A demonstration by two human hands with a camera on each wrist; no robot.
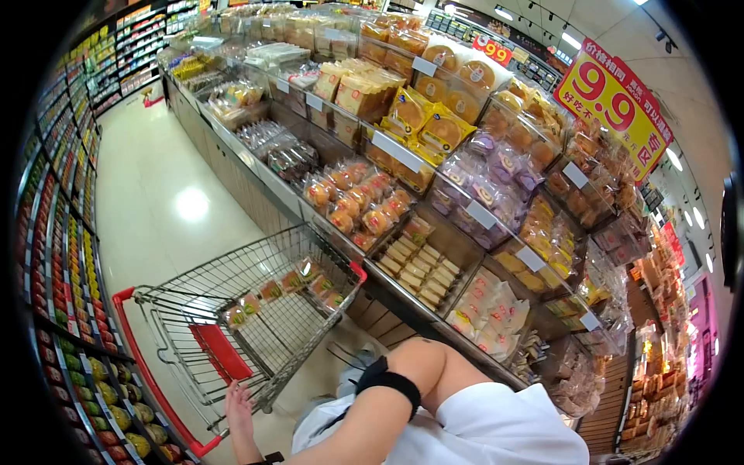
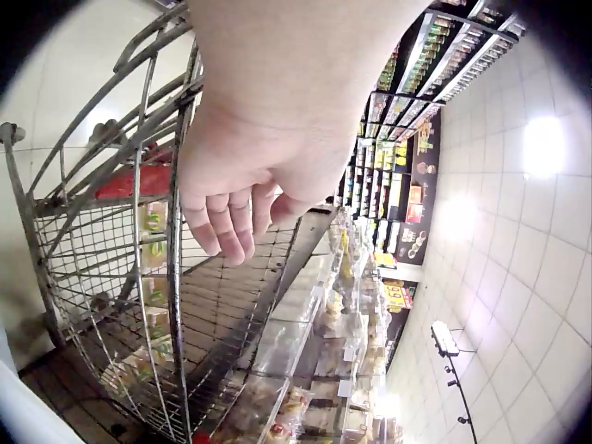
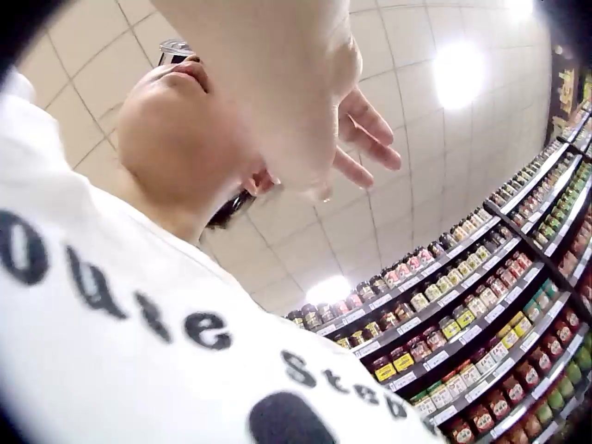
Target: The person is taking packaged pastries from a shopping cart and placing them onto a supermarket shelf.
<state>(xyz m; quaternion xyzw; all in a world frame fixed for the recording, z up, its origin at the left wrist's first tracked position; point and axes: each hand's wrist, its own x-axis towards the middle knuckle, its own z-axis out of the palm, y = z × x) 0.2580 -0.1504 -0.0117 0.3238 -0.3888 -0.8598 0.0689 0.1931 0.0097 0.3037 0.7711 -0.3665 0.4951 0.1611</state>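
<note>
My left hand (image 1: 238, 407) hangs beside the rear of a wire shopping cart (image 1: 256, 267), near its red child-seat flap (image 1: 220, 353). In the left wrist view the fingers of that left hand (image 2: 242, 199) droop loosely and hold nothing. Small clear-wrapped packs (image 1: 271, 291) of brown baked goods lie along the cart's wire floor. My right arm (image 1: 387, 395) is bent, and its hand is hidden in the head view. Up beside the chin and neck, the right hand (image 3: 361, 134) shows relaxed, parted fingers with nothing in them in the right wrist view.
A tiered bakery display (image 1: 403, 225) holds packaged breads, buns and cakes right beside the cart. Shelves of jars (image 1: 70, 294) line the left side of the tiled aisle (image 1: 147, 170). A yellow and red price sign (image 1: 612, 108) hangs at the upper right.
</note>
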